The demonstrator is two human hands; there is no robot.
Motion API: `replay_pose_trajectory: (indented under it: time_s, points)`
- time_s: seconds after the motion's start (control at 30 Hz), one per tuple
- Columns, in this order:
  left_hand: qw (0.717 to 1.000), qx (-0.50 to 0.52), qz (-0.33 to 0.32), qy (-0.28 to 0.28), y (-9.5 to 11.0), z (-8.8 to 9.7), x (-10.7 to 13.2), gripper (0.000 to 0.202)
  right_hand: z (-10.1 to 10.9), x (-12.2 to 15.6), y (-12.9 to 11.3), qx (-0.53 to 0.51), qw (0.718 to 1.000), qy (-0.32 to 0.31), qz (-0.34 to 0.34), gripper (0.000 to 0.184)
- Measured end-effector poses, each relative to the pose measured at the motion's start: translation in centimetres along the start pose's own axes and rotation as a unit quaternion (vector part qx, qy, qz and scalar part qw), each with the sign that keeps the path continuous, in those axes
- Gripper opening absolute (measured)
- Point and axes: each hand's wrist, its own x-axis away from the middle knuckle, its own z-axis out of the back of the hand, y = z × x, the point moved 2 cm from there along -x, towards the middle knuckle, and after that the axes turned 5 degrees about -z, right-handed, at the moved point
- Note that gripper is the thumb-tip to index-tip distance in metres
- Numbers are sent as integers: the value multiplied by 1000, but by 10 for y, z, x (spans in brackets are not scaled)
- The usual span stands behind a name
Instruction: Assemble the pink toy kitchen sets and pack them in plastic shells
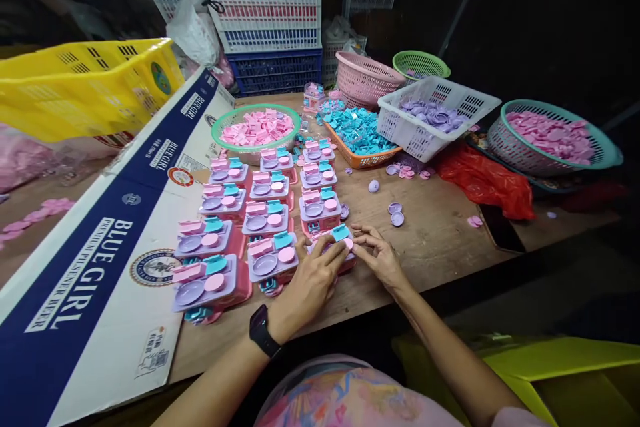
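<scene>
My left hand (311,280) and my right hand (376,255) meet over one small pink and lilac toy set (341,240) at the near end of the right-hand row on the wooden table (440,240). Both hands' fingers are curled and pinch the set from either side, the teal piece on its top showing between them. A black watch (262,331) is on my left wrist. Several finished toy sets (250,227) of the same kind stand in three rows just left and beyond.
A flattened blue and white carton (100,267) lies left, a yellow crate (85,87) behind it. Baskets of pink (256,128), teal (357,130), lilac (434,113) and pink round parts (550,133) stand at the back. Loose lilac discs (396,213), a red bag (480,177) and a dark phone (500,228) lie right.
</scene>
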Motion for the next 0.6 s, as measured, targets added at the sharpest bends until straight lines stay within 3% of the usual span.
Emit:
replay_pose_trajectory:
  time_s: [0.2, 0.4, 0.5, 0.6]
  points:
    - [1000, -12, -9, 16, 2, -8, 1, 67, 0, -3, 7, -74, 993, 1, -96, 27]
    - [999, -48, -21, -4, 5, -15, 2, 55, -14, 2, 5, -250, 955, 21, -158, 47]
    - [998, -54, 0, -15, 10, -9, -2, 49, -20, 6, -4, -257, 953, 29, -156, 49]
    - [999, -34, -12, -38, 20, 6, -4, 34, -19, 16, -6, -201, 965, 25, -166, 48]
